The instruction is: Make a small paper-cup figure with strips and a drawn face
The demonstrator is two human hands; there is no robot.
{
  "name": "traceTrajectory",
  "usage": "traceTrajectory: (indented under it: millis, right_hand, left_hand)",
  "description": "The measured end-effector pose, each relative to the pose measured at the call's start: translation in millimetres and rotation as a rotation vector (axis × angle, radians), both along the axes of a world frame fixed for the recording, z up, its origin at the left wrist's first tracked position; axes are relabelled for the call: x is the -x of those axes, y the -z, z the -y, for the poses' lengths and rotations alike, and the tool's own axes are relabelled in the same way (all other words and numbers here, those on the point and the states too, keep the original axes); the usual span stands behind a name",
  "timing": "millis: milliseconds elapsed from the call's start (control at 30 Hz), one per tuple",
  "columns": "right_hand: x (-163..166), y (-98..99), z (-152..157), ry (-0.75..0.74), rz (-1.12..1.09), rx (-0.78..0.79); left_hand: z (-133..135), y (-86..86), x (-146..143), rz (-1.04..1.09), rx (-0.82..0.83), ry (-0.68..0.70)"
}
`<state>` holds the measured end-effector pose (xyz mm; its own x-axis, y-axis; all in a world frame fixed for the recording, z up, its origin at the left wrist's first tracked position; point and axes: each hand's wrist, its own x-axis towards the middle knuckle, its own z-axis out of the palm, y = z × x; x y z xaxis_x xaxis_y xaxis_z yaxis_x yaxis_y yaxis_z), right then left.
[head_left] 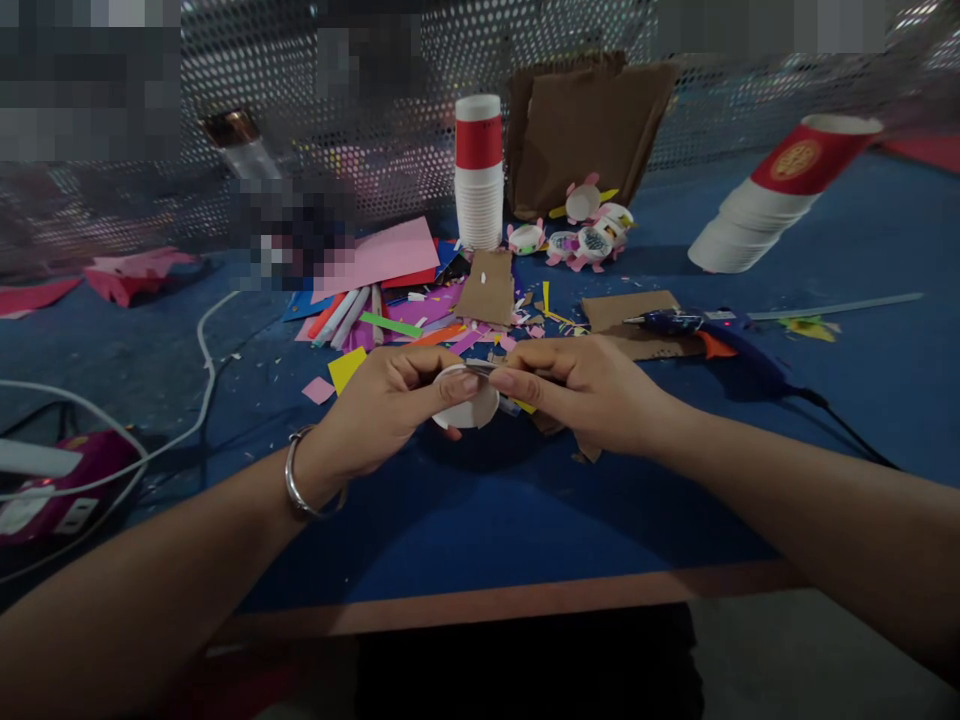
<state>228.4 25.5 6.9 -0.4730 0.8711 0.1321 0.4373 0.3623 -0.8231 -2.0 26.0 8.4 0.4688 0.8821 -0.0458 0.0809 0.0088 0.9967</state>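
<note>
My left hand [401, 400] is closed on a small round white paper piece [469, 410], which looks like the cut-off bottom of a paper cup. Thumb and fingers pinch it near its top edge. My right hand [577, 390] meets it from the other side, its fingers closed around a slim metal tool [482, 367]. The tool's tip reaches the upper edge of the white piece, by my left thumb. Most of the tool is hidden in my fingers, so its kind does not show. Both hands are above the blue table [495, 530], close to its front edge.
Coloured paper sheets [390, 260], scraps and cardboard [487, 285] lie beyond my hands. A glue gun [750, 350] rests at right. Paper cup stacks [478, 180] stand behind, one leaning [784, 195], near small paper turtles [589, 240]. A power strip [67, 490] and white cable [202, 345] are left.
</note>
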Motion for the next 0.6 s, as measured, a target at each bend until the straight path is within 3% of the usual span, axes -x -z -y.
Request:
traceTrajectory:
  millis: [333, 600]
  right_hand:
    - [1.3, 1.5, 0.2, -0.010, -0.046, 0.042]
    - [-2.4, -1.6, -4.9, 0.088, -0.090, -0.040]
  left_hand:
    - [1.8, -1.7, 1.1, -0.002, 0.042, -0.017]
    - [0.2, 2.2, -0.4, 0.014, 0.008, -0.035]
